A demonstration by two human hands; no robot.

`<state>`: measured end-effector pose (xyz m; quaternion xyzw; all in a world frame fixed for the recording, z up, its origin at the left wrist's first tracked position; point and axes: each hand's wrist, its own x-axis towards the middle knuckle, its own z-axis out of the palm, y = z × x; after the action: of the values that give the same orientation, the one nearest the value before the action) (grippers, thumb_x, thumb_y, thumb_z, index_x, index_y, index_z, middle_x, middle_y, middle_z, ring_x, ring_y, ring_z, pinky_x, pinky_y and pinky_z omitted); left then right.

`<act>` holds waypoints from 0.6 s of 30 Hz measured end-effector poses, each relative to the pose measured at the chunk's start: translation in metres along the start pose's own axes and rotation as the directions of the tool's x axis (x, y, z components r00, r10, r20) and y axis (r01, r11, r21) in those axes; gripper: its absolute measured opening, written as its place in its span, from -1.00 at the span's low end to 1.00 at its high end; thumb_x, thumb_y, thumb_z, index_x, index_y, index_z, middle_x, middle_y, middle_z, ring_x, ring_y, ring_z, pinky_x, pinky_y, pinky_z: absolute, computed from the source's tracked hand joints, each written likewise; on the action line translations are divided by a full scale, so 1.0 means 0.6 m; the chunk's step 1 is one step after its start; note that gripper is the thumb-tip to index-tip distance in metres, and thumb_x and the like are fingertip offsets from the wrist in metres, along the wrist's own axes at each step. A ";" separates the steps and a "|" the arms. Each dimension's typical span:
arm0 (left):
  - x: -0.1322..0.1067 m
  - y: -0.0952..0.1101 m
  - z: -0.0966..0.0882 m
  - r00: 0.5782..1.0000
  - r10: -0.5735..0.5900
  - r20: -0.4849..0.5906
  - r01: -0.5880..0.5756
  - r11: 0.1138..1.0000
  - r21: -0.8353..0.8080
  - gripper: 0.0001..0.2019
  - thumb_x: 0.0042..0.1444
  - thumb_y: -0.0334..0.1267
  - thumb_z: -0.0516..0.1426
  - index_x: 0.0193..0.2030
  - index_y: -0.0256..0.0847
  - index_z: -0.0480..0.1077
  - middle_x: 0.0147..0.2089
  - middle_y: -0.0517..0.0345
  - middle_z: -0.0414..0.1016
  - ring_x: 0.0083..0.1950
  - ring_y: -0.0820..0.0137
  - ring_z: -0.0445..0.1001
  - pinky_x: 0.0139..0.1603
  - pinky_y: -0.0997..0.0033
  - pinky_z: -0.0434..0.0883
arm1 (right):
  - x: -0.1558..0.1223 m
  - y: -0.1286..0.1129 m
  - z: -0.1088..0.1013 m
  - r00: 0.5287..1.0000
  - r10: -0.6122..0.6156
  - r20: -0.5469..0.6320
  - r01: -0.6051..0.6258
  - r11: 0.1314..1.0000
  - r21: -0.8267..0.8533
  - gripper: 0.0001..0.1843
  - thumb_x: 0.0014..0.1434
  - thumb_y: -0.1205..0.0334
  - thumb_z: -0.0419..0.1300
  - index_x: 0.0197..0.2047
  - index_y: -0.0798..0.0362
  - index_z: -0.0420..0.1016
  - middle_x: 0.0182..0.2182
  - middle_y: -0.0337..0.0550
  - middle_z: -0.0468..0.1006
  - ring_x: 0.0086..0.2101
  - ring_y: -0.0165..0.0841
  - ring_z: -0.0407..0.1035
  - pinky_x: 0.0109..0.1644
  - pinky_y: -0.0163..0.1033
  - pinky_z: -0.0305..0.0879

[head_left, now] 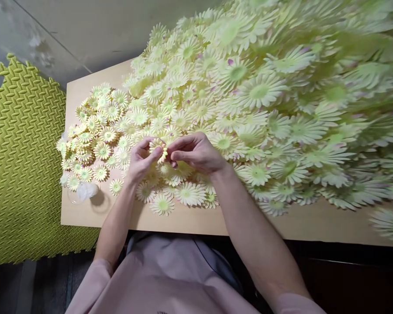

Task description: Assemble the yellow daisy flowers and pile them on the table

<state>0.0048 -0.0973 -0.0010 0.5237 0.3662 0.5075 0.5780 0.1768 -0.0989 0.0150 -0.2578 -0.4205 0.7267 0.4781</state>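
Between my two hands, above the table, is a small pale yellow artificial flower head [159, 149], seen partly edge-on. My left hand [140, 162] pinches it between thumb and fingers. From the other side, my right hand [198, 155] has its thumb and fingertips bent together at the petal edge; what exactly lies between those fingertips is partly hidden. Under and behind both hands spreads a thick layer of cream artificial flower heads [190, 193] with green centres. A smaller group of yellow-toned flower heads [102, 151] lies to the left of my left hand.
A small clear plastic cup [85, 192] is near the left end of the wooden table [190, 220]. A tall heap of larger flower heads [258, 91] fills the right side. Yellow-green foam mats [22, 170] stand against the table's left end; a wall [94, 30] is behind.
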 end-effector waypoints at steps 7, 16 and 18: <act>0.000 0.005 0.003 1.000 -0.010 -0.021 0.011 1.000 0.018 -0.67 -0.04 0.02 0.32 -0.24 -0.14 0.45 -0.30 0.18 0.44 -0.34 0.52 0.41 -0.34 0.50 0.41 | 0.000 0.001 0.000 1.000 -0.012 -0.010 0.012 1.000 -0.018 -0.80 -0.17 0.20 0.51 -0.44 0.07 0.66 -0.56 -0.17 0.63 -0.62 -0.46 0.45 -0.55 -0.37 0.44; 0.003 0.000 0.000 1.000 -0.005 -0.017 0.005 0.999 0.043 -0.65 -0.05 0.04 0.31 -0.24 -0.14 0.45 -0.30 0.18 0.44 -0.32 0.50 0.41 -0.31 0.48 0.40 | 0.002 0.005 -0.002 0.999 -0.004 -0.035 0.003 0.999 -0.051 -0.80 -0.17 0.20 0.51 -0.45 0.06 0.65 -0.60 -0.22 0.60 -0.64 -0.48 0.42 -0.57 -0.37 0.41; 0.003 0.001 0.000 1.000 -0.009 -0.014 0.010 1.000 0.026 -0.66 -0.04 0.02 0.32 -0.24 -0.14 0.45 -0.31 0.19 0.43 -0.33 0.52 0.40 -0.31 0.49 0.39 | 0.002 0.006 0.000 1.000 -0.006 -0.027 0.005 0.999 -0.043 -0.80 -0.17 0.19 0.51 -0.44 0.06 0.65 -0.59 -0.21 0.60 -0.63 -0.48 0.42 -0.56 -0.37 0.41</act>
<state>0.0048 -0.0958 -0.0005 0.5258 0.3792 0.5037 0.5710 0.1749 -0.0984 0.0121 -0.2767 -0.4299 0.7127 0.4803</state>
